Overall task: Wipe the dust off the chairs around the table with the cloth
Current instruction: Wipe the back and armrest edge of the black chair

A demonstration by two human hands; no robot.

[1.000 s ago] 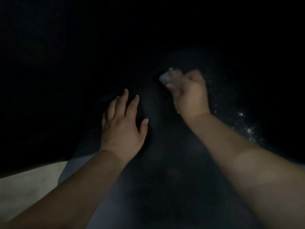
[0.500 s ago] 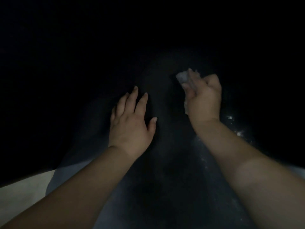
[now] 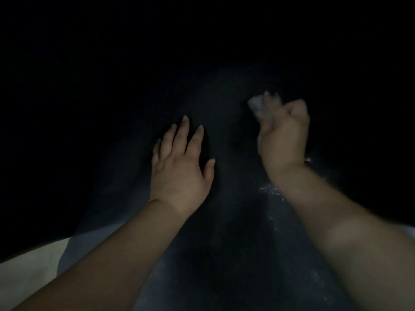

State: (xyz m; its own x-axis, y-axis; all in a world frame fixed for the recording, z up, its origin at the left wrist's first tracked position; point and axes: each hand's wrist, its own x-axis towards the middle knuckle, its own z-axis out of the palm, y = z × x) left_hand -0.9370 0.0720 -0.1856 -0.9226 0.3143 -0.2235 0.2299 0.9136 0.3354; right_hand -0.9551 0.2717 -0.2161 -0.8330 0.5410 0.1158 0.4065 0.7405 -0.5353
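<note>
right hand (image 3: 283,131) grips cloth (image 3: 256,104) on dark chair (image 3: 224,221); left hand (image 3: 179,167) flat, fingers straight, bracing. white dust (image 3: 270,191) remains by right arm; wiping looks partway, other chairs unseen.

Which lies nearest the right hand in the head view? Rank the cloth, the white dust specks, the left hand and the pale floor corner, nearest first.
1. Cloth: gripped in the right hand itself.
2. White dust specks: just below its wrist, on the dark seat.
3. Left hand: flat on the seat, across to the left.
4. Pale floor corner: far bottom left.
</note>
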